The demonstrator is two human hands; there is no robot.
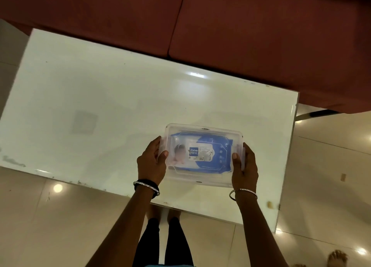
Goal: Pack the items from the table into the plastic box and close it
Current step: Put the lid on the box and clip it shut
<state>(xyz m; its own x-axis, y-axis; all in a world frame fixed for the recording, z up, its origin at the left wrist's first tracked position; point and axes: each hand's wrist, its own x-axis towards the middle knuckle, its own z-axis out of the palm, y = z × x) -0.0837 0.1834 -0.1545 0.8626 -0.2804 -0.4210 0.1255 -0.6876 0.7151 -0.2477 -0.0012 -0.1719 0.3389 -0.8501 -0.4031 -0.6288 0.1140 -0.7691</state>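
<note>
Two hands grip the plastic box (203,155) at its short ends: left hand (151,163) on the left clip, right hand (245,166) on the right. Lid on; blue wipes pack (208,154) inside. Box sits near-right on the glossy white table (100,98). Judged light, rigid, smooth-walled; end clips are the best hold. Red sofa (241,29) beyond; tiled floor (331,166).

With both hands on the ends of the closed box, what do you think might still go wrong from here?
1. The left hand and right hand press the end clips of the plastic box; I cannot tell whether either is latched, so the lid might pop open.
2. The blue wipes pack nearly fills the box and may push the lid up.
3. The box sits near the glossy table's front edge, so it could slide off.
</note>
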